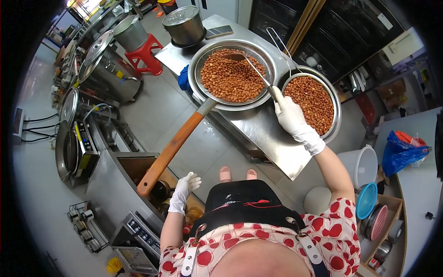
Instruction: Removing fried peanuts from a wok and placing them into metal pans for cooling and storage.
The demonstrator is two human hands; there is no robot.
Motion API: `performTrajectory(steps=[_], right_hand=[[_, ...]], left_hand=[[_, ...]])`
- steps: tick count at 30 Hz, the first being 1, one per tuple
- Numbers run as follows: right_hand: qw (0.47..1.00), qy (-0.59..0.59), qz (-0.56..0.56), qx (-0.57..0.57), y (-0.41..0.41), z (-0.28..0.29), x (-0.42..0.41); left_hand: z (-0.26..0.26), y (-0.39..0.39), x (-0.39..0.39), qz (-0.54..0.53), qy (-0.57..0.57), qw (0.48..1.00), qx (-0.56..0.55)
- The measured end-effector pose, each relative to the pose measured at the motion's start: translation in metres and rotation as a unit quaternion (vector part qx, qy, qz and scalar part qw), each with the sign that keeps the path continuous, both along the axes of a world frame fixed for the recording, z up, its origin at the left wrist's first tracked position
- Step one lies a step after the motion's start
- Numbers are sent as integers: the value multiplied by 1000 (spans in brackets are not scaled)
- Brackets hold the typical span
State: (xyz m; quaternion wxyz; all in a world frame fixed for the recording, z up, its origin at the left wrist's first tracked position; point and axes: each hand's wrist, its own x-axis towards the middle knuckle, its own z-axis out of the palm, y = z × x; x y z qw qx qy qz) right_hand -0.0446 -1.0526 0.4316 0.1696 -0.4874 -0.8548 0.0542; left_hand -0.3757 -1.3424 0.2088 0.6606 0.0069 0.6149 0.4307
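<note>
My right hand (290, 116), in a white glove, grips the handle of a metal spatula or ladle (256, 71). Its head lies partly buried among reddish-brown peanuts (230, 83). Those peanuts fill a wide mesh strainer, whose long wooden handle (174, 149) slants down towards my left side. Under the strainer sits a steel basin (273, 65). Beyond my right wrist, a second batch of peanuts (308, 104) fills a round container inside another steel basin (337, 117). My left hand (188, 187), also gloved, hangs empty beside the wooden handle, fingers slightly apart.
The steel table (273, 135) also bears a lidded pot (183, 26) and a phone-like flat device (219, 32). Left stand a large steel pot (110, 76), a red stool (145, 55) and a counter (114, 187) with a wok (65, 150). A white bucket (361, 166) is at right.
</note>
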Motion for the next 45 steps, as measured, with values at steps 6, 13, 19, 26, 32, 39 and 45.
performTrajectory(steps=[6, 13, 19, 26, 32, 39, 45], right_hand=[[997, -46, -12, 61, 18, -23, -25], [986, 144, -33, -80, -12, -24, -46], [956, 224, -43, -182, -58, -28, -89], [968, 218, -45, -117, -79, -35, -82], [976, 170, -100, -91, -74, -39, -53], [972, 198, -24, -121, -115, -65, -74], [973, 166, -22, -156, -136, -52, -82]], left_hand=[[2, -12, 6, 12, -1, 1000, 8], [-18, -58, 10, 78, -14, 996, -47], [-17, -64, 12, 87, -18, 995, -46], [-16, -61, 4, 102, -5, 994, -38], [-19, -62, 6, 86, -3, 995, -44], [-17, -60, 12, 74, -1, 997, -38], [-16, -62, 13, 90, -7, 995, -39]])
